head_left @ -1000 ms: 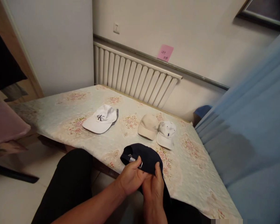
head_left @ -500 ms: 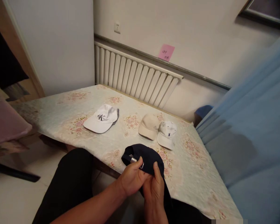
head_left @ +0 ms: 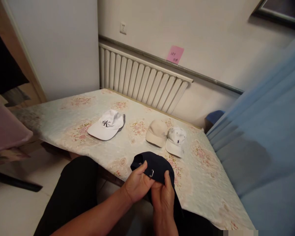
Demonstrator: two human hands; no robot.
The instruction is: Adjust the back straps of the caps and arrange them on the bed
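Observation:
A dark navy baseball cap [head_left: 159, 164] is held between both hands above the table's near edge, a white J-shaped mark showing on its side. My left hand [head_left: 139, 183] grips the cap near its back strap, thumb on the outside and fingers mostly hidden beneath. My right hand [head_left: 163, 196] clasps the cap by its right side, thumb up against the fabric. Farther off, a beige cap [head_left: 156, 132] and a white cap with a small dark logo [head_left: 176, 141] lie side by side, touching. A white cap with black letters [head_left: 107, 125] rests to the left.
The table [head_left: 142, 152] wears a floral cover. Behind it are a white radiator [head_left: 142, 77] and a wall with a pink note [head_left: 175, 54]. A blue curtain [head_left: 265, 147] hangs along the right side. Pink fabric [head_left: 8, 129] shows at the left.
The left thumb has slid up and left along the cap, covering the strap's metal buckle and uncovering more of the white mark. The cap has shifted slightly right; the other caps stay put.

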